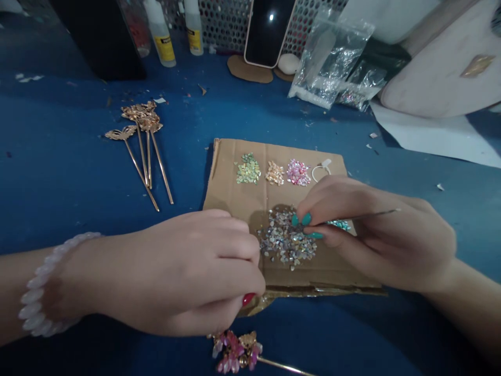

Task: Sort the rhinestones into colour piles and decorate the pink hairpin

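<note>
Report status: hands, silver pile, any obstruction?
Left hand curled beside silver pile, contents hidden. Right hand pinching thin stick at pile's right edge. Silver pile loose on cardboard. Right hand partly covering teal pile.

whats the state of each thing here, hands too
Right hand, teal nails: pinched, contents unclear
Left hand, red nail: curled, contents hidden
Silvery gem pile: spread loose
Green gem pile: loose
Peach gem pile: loose
Pink gem pile: loose
Brown cardboard sheet: flat
Ornate gold metal sticks: lying, heads overlapping
Pink-beaded gold stick: lying
Slim white phone: propped, screen dark
Yellow-labelled clear bottles: upright
Clear plastic bag: wrinkled
</note>
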Tool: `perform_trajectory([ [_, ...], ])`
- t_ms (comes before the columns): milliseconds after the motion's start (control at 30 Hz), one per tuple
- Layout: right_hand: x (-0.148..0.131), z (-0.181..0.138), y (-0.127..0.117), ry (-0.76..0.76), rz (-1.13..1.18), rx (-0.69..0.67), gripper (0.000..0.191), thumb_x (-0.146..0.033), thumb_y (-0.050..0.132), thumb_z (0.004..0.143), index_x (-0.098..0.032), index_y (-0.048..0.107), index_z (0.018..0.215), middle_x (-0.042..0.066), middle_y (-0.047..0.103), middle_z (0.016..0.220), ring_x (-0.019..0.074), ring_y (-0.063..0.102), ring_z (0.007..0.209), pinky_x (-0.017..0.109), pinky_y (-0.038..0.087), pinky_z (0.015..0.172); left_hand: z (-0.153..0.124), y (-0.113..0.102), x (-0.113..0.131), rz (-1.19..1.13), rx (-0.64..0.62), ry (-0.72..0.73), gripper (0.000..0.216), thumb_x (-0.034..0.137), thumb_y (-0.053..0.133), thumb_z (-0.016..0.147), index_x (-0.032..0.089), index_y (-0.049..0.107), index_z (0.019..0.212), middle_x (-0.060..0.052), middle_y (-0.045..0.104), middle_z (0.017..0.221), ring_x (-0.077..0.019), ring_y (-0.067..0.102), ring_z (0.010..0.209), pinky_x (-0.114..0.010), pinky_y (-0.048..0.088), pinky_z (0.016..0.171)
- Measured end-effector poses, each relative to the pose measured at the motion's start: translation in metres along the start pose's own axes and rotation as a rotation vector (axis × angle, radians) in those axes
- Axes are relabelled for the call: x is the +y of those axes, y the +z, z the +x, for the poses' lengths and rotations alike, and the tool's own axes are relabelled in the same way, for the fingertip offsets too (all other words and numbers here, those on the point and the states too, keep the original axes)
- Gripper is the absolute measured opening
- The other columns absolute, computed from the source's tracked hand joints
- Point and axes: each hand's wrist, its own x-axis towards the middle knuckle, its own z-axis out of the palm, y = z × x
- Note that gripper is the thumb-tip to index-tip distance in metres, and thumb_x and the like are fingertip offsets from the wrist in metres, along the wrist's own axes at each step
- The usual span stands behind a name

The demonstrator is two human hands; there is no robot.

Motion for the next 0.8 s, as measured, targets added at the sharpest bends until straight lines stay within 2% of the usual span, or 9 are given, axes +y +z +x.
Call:
perform_trajectory([
  [167,0.0002,0.0006,-0.0005,-0.050,-0.008,-0.002,0.020,-0.003,0.051,0.083,-0.021,0.052,0.090,0.004,0.062,0.075,0.0161,0.063,0.075,0.032,0.053,0.066,-0.0009,-0.0001,-0.0005,-0.011,-0.005,0.002,0.022,0.006,0.039,0.083,0.017,0.057,0.084,-0.003,0.058,0.072,-0.0150,0.044,0.063,-0.030,0.036,0.062],
  [400,0.0028,0.0004,-0.0001,-0.032,-0.024,0.014,0.016,-0.006,0.053,0.084,-0.021,0.052,0.088,0.003,0.063,0.074,0.0147,0.062,0.074,0.030,0.052,0.064,-0.0013,0.0005,-0.0010,-0.018,-0.019,0.001,0.021,0.005,0.040,0.083,0.016,0.058,0.083,-0.003,0.057,0.071,-0.0148,0.043,0.062,-0.030,0.035,0.060],
  [800,-0.0019,0.0027,-0.0012,-0.024,-0.012,-0.020,0.025,0.000,0.049,0.081,-0.023,0.051,0.089,0.002,0.062,0.075,0.0169,0.063,0.076,0.033,0.053,0.066,-0.0028,0.0018,-0.0017,-0.024,-0.010,0.005,0.021,0.006,0.040,0.084,0.016,0.059,0.083,-0.003,0.058,0.073,-0.0153,0.045,0.063,-0.030,0.036,0.062],
])
